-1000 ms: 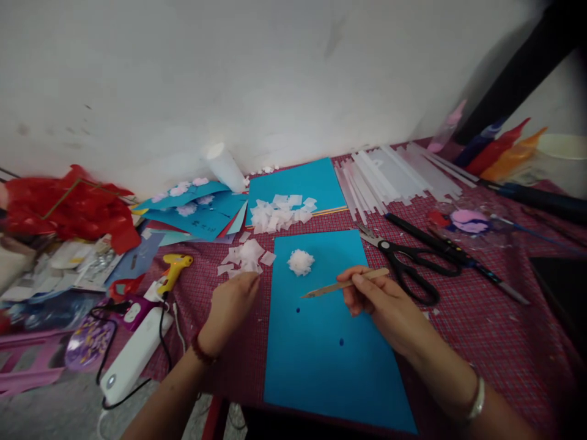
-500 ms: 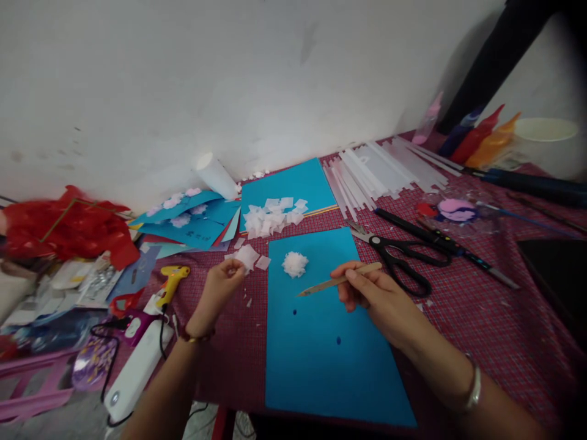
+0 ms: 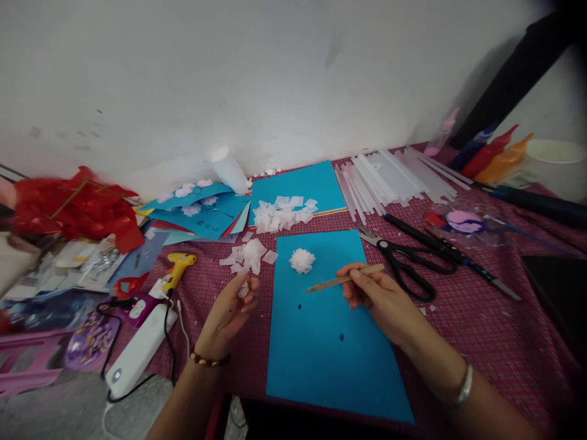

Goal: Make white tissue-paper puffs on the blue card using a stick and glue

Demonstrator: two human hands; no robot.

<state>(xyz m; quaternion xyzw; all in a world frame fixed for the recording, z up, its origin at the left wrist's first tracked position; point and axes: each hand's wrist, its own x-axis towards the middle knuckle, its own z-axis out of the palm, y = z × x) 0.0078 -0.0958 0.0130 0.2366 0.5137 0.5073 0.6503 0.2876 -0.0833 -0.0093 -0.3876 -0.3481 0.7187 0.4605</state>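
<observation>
My right hand (image 3: 373, 296) is closed around a thin wooden stick (image 3: 328, 283), its pointed end aimed left over the blue sheet (image 3: 330, 366). A fluffy white paper pompom (image 3: 302, 261) sits near the top of that sheet, with two dark blue dots lower down. My left hand (image 3: 229, 315) is beside the sheet's left edge, fingers curled on a small white paper piece (image 3: 243, 289). Just beyond it lies a loose heap of white paper squares (image 3: 251, 255).
Black scissors (image 3: 408, 260) and a craft knife (image 3: 477, 269) lie right of the sheet. White strips (image 3: 389, 180) and more paper squares (image 3: 282, 215) lie behind. On the left are a yellow glue gun (image 3: 178, 269) and a white power strip (image 3: 142, 351).
My left hand has turned and drawn back from the heap, now with a white paper piece showing in its fingers. My right hand keeps the stick over the sheet. The view has shifted slightly.
</observation>
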